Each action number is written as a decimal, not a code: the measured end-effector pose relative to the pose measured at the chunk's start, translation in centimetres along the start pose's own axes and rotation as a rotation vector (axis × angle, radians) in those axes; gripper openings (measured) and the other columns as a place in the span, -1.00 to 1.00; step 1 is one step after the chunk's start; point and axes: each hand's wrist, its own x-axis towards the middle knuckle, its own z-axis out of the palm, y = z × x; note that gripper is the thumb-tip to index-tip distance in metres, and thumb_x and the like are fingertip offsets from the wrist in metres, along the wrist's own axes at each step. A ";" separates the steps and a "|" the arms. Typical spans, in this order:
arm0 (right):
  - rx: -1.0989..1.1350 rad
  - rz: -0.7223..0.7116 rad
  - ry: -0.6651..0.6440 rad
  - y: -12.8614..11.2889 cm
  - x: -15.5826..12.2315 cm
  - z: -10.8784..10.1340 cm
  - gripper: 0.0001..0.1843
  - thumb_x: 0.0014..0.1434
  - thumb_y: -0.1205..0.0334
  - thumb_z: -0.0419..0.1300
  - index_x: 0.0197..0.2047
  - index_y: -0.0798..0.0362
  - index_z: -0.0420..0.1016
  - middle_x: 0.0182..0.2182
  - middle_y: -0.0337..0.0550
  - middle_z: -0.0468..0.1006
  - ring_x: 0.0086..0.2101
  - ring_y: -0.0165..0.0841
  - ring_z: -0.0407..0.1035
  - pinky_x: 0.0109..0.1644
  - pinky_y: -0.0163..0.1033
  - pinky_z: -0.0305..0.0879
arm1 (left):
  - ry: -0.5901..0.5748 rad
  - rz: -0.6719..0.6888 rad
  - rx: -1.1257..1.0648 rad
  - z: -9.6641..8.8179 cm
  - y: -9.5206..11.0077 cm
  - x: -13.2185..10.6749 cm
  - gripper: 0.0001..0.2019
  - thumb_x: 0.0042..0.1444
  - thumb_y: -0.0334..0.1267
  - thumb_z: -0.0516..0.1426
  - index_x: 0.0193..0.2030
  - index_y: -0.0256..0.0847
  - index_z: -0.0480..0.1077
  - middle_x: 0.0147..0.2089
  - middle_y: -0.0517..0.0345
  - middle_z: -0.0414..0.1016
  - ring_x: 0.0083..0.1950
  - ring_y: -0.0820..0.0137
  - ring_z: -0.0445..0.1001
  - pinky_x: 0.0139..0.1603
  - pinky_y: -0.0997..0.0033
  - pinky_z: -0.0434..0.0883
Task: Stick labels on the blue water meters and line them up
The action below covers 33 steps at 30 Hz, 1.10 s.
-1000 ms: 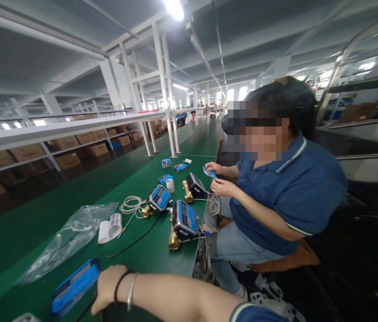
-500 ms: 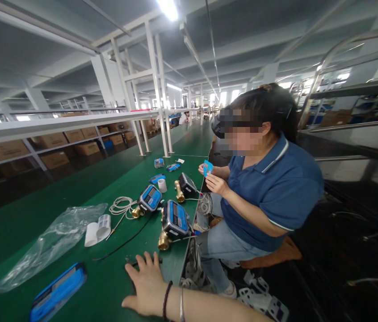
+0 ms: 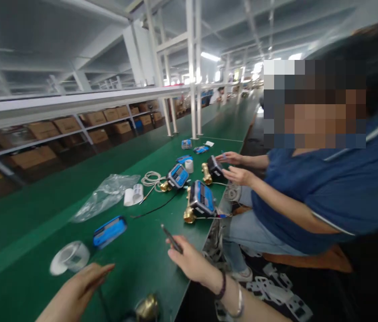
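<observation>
My right hand (image 3: 187, 257) is closed around a slim dark pen-shaped tool (image 3: 171, 238), raised above the green table; its exact kind does not show. At the lower left, my left hand (image 3: 83, 284) has its fingers stretched out to the right, with nothing seen in it. Just beyond that hand are a roll of clear and white tape or labels (image 3: 73, 256) and a blue meter cover (image 3: 109, 231). A brass fitting (image 3: 147, 307) shows at the bottom edge, partly cut off. Ahead of my right hand stands a blue-faced meter (image 3: 202, 198) with a brass pipe body.
Another meter (image 3: 177, 175) with coiled cable, white label rolls (image 3: 133, 195) and a plastic bag (image 3: 108, 194) lie farther up the table (image 3: 149, 264). On the right sits a co-worker (image 3: 296, 197), both hands at a dark meter (image 3: 215, 166). White posts (image 3: 194, 67) rise behind.
My right hand has lifted off the table and now holds the slim dark tool. My left hand has come into view. The co-worker's hands have moved from a blue piece to a meter.
</observation>
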 end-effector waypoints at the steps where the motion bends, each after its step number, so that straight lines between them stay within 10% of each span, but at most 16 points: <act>1: 0.088 0.001 -0.027 -0.3 -0.8 0.3 -0.72 0.19 0.27 -0.04 -0.04 0.10 0.29 -0.20 -0.07 0.40 -0.19 -0.31 0.35 -0.07 -0.22 0.31 | -0.025 -0.025 -0.062 -0.1 1.1 -0.5 -0.66 0.05 -0.06 0.03 -0.18 -0.09 0.55 -0.21 0.11 0.57 -0.14 0.21 0.50 -0.07 0.28 0.40; 6: 0.511 0.050 -0.233 -2.0 -3.7 1.3 -0.68 0.13 0.13 0.05 -0.06 0.06 0.29 -0.30 -0.15 0.38 -0.25 -0.28 0.32 -0.11 -0.16 0.28 | -0.171 -0.244 -0.489 1.1 5.1 -0.2 -0.71 -0.11 -0.08 0.15 -0.37 -0.28 0.48 -0.42 0.14 0.50 -0.46 0.44 0.37 -0.36 0.41 0.35; 11: 0.384 0.010 -0.338 -2.7 -4.6 1.8 -0.54 0.15 0.07 0.06 0.08 0.09 0.29 -0.07 0.01 0.41 -0.03 -0.14 0.29 0.10 0.00 0.17 | -0.205 -0.321 -0.757 2.2 5.2 -0.6 -0.63 -0.17 0.03 0.22 -0.41 -0.28 0.38 -0.46 0.17 0.47 -0.50 0.49 0.33 -0.39 0.42 0.34; 22: 0.340 -0.041 -0.427 -2.2 -4.1 1.5 -0.47 0.20 0.04 0.05 0.18 0.10 0.26 0.13 0.08 0.30 0.14 -0.12 0.17 0.23 0.05 0.08 | -0.124 -0.197 -0.356 2.1 6.7 -1.7 -0.72 0.15 -0.14 0.03 -0.35 -0.27 0.46 -0.54 0.29 0.34 -0.50 0.52 0.24 -0.46 0.51 0.17; 33: 0.461 -0.003 -0.509 -2.9 -3.8 1.0 -0.50 0.19 0.06 0.08 0.16 0.07 0.33 -0.05 -0.01 0.47 -0.10 -0.18 0.38 0.10 0.00 0.25 | -0.126 -0.055 -0.242 2.0 6.7 -1.8 -0.73 0.21 -0.26 -0.02 -0.30 -0.27 0.49 -0.32 0.17 0.53 -0.29 0.45 0.43 -0.25 0.53 0.28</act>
